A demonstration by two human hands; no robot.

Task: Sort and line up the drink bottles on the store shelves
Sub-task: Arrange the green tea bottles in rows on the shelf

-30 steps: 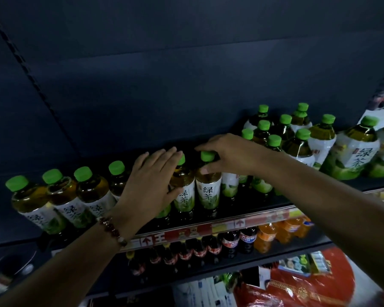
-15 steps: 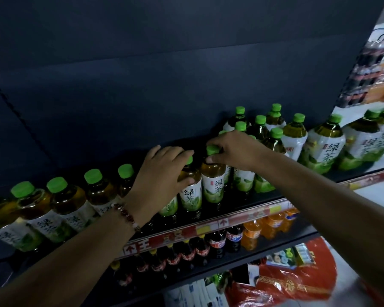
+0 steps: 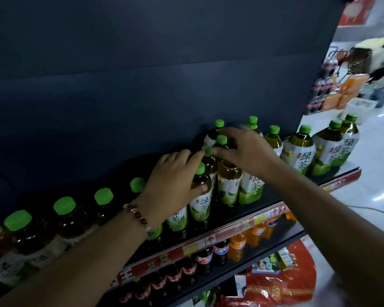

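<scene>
- The left hand reaches up from the lower left, forearm slanting across the front row, a beaded bracelet on the wrist.
- Its fingers stretch toward the right and the thumb presses the shoulder of a green-capped tea bottle, so the hand clasps that bottle from the left.
- The right hand comes in from the lower right, palm down, fingers spread and slightly bent over the caps farther back.
- Its fingertips lie at the cap of a second tea bottle, just behind the clasped one; motion blur hides whether they pinch it, so I cannot tell its grip.
- Both bottles stand upright near the middle of the upper shelf, close together, between the two hands.
- More green-capped bottles run in a line to the left along the shelf's near edge, partly behind the left forearm.
- Larger tea bottles stand at the right end of the same shelf, apart from both hands.
- On the lower shelf sit dark cola bottles and orange drinks.
</scene>
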